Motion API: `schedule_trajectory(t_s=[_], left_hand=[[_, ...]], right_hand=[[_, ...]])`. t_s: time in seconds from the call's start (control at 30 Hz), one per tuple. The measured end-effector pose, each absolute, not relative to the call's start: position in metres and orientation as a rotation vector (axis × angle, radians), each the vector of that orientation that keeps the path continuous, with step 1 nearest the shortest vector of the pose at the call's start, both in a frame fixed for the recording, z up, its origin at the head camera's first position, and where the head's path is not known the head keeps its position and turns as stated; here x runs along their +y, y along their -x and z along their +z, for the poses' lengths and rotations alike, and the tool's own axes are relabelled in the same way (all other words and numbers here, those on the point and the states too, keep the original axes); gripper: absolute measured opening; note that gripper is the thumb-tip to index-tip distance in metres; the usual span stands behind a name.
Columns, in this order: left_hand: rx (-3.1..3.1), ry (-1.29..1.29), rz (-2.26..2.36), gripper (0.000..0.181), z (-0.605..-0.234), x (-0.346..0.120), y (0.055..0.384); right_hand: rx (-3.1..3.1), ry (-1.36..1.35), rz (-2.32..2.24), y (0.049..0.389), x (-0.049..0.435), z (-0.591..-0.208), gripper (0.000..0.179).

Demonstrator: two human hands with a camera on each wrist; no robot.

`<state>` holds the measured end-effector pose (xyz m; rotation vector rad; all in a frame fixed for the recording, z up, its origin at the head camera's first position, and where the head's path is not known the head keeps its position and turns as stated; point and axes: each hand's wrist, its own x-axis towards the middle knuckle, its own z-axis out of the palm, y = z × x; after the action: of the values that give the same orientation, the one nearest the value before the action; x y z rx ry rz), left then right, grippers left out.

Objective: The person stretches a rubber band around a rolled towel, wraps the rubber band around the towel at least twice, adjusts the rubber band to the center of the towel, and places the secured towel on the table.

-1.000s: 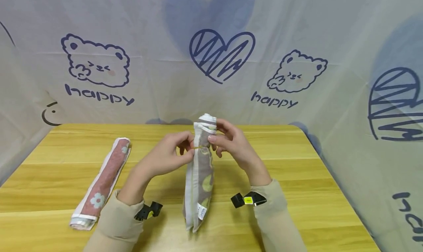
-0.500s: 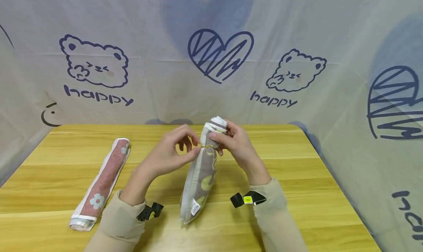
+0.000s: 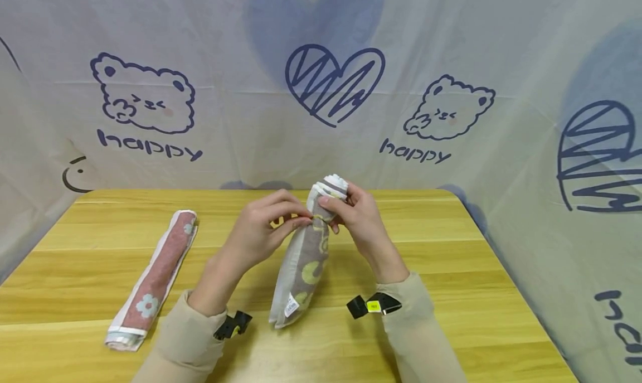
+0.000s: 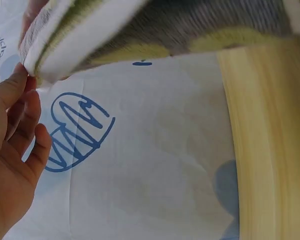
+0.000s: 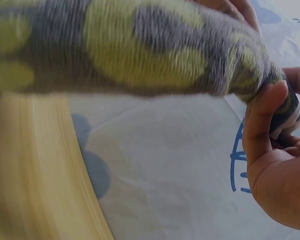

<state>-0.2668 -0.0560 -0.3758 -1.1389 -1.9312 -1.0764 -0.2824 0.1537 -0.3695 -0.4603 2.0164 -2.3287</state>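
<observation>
Towel [image 3: 304, 271] more aslant (top in right hand [image 3: 362, 220])

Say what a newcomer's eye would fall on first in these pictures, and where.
Probably first the rolled grey towel in the middle, its top gripped by the right hand while the left hand pinches at the thin yellow band around it. Next, perhaps, the rolled pink towel lying on the left of the table. Then the dark blue heart drawn on the pale cloth behind.

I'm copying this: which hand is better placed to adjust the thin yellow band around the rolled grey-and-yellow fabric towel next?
Probably the left hand: its fingertips meet the band, while the right hand grips the towel beyond it.
</observation>
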Motion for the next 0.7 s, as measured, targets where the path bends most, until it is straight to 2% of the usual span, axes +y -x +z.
schedule_trajectory(t_s=[0.5, 0.7], left_hand=[[-2.191, 1.000, -0.938, 0.009, -0.380, -0.055, 0.263], [-2.380, 0.972, -0.851, 0.010, -0.381, -0.049, 0.262]], right_hand=[[2.076, 0.291, -2.411, 0.277, 0.137, -0.370, 0.028], [2.044, 0.177, -2.518, 0.281, 0.132, -0.375, 0.026]])
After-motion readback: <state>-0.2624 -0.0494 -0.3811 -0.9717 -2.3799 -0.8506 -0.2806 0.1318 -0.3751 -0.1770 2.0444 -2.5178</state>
